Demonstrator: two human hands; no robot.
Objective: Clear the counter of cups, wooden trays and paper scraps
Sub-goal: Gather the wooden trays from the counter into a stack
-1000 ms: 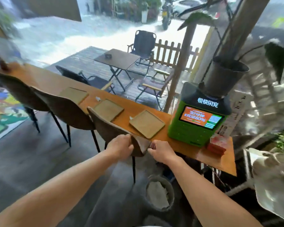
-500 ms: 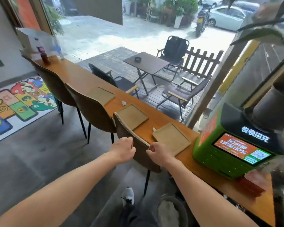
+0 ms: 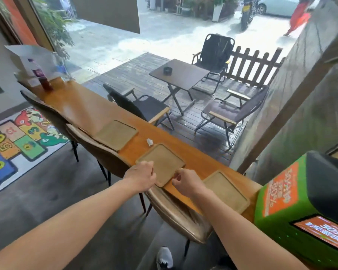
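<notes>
Three flat wooden trays lie in a row on the long orange-brown counter [image 3: 82,106]: a far one [image 3: 116,134], a middle one [image 3: 164,160] and a near one [image 3: 225,191]. A small crumpled white paper scrap [image 3: 149,142] sits between the far and middle trays. My left hand [image 3: 141,177] curls on the middle tray's near left edge. My right hand [image 3: 187,181] curls on its near right edge. The tray's near corner sticks out between them. No cup is in view.
Brown chairs [image 3: 180,213] [image 3: 98,147] [image 3: 41,104] are tucked along the counter's near side. A green charging kiosk [image 3: 293,207] stands at the right end. A dark bottle [image 3: 42,78] and a white sign [image 3: 25,55] stand at the far end. Glass backs the counter.
Both hands have left the chair back and moved forward onto the middle tray's near edge. My view has shifted left along the counter.
</notes>
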